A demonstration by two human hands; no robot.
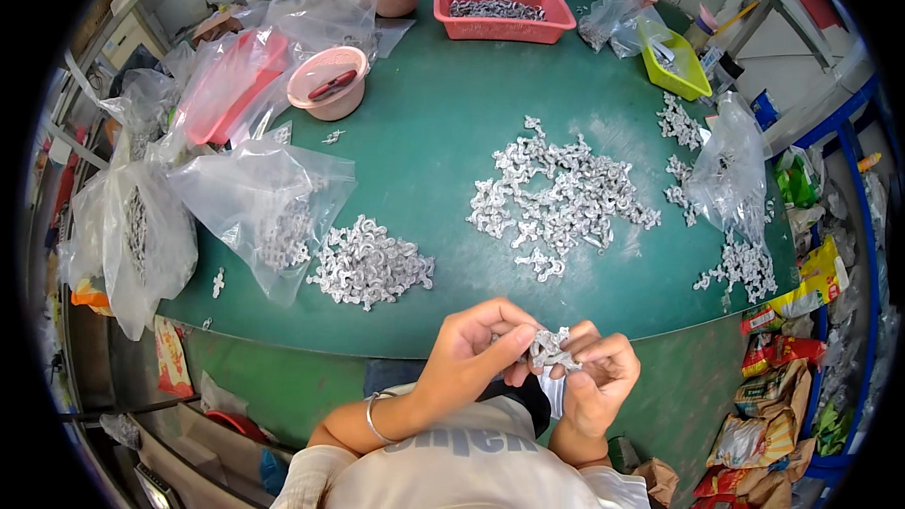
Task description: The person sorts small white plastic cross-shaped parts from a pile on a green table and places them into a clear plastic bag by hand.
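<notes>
Pinching silvery parts (pixel 551 351), count unclear, are two hands (pixel 471 349) (pixel 601 379) beside one green table (pixel 424 132)

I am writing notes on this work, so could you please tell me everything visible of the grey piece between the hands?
The grey piece looks like silvery metal, with rounded, knobbly lobes and curved outlines. Whether it is one part or several joined is too small to tell. In the picture it appears about level with the near edge of the table, held between the left hand and the right hand, which partly hide it.
</notes>
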